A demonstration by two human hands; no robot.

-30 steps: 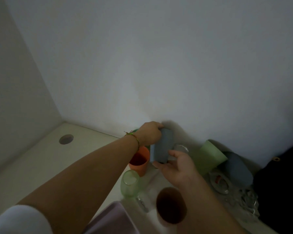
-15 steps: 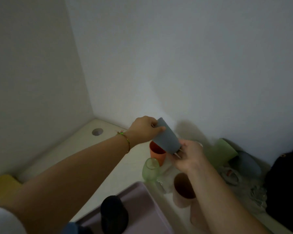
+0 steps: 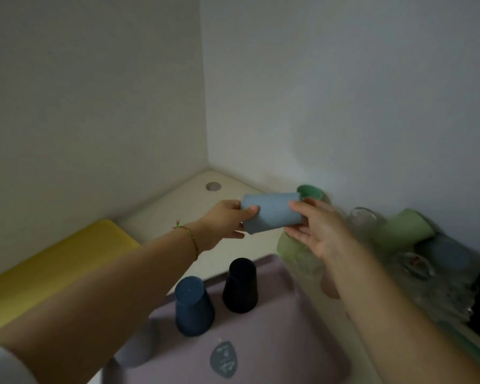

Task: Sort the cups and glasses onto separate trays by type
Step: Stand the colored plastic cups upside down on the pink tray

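A grey-blue cup point(image 3: 272, 212) lay sideways in the air between both hands, above bare tabletop point(image 3: 178, 206) beyond the mauve tray point(image 3: 275, 347). The left hand point(image 3: 222, 225), arm outstretched, pinched its narrower end between thumb and fingers; the right hand point(image 3: 316, 228) cupped the wider end with fingers loosely spread. Two dark cups point(image 3: 240, 285) stood upside down on the tray below.

Person: two bare forearms, one cuff, one wrist cord.
Left hand point(image 3: 222, 223) carries a thin braided bracelet point(image 3: 190, 237), green and yellow with a knotted reddish tail; a white sleeve edge point(image 3: 0, 364) shows at the elbow. Right hand point(image 3: 320, 228) is unadorned.
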